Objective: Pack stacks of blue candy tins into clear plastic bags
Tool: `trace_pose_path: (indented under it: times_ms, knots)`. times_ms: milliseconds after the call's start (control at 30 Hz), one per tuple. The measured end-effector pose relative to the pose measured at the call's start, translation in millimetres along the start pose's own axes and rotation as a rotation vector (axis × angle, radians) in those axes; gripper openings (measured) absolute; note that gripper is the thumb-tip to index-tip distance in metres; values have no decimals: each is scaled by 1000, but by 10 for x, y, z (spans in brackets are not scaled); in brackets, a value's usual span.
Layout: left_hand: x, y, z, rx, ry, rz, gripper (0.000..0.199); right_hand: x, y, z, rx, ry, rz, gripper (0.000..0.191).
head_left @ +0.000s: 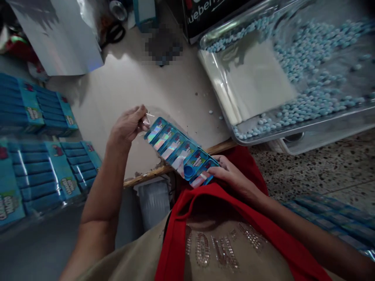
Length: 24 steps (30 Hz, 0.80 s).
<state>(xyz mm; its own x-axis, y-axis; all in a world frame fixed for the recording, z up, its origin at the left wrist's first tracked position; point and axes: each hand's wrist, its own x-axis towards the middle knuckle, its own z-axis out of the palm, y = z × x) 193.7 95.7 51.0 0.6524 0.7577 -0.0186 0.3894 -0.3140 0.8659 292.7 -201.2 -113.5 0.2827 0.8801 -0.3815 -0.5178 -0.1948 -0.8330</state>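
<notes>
A row of several small blue candy packs (175, 145) with shiny, reflective labels lies slanted between my two hands, above the table's front edge. Clear plastic film (152, 112) shows around its upper left end. My left hand (131, 121) is closed, pinching this film just beyond the packs. At the lower right end, my right hand (224, 171) grips the row, with thumb on top and fingers at the side. The undersides of the packs are hidden.
Right of the table (178, 86) stands a clear tray (310, 124) of pale blue candies with a cream sheet (258, 78). Wrapped stacks of blue boxes (38, 171) stand left. Black scissors (115, 33) lie at the back, near a dark printed box (211, 13).
</notes>
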Motion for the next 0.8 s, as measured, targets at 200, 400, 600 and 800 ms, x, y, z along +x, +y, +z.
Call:
trace_pose_path:
  times_ms: [200,400,600,800]
  knots:
    - [-45,111,110,-114,64,-128,42,-43,40,-187,-203,-90,-97,82]
    - [-33,31,53,4,121,-5,34,-185,-141,-312,-745,396,-609,64]
    - [-45,98,80,-224,133,85,43,-134,-401,126,-1004,349,-1174,18]
    - [96,-46,142,-342,115,139,45,-54,-345,272,-1082,365,-974,23]
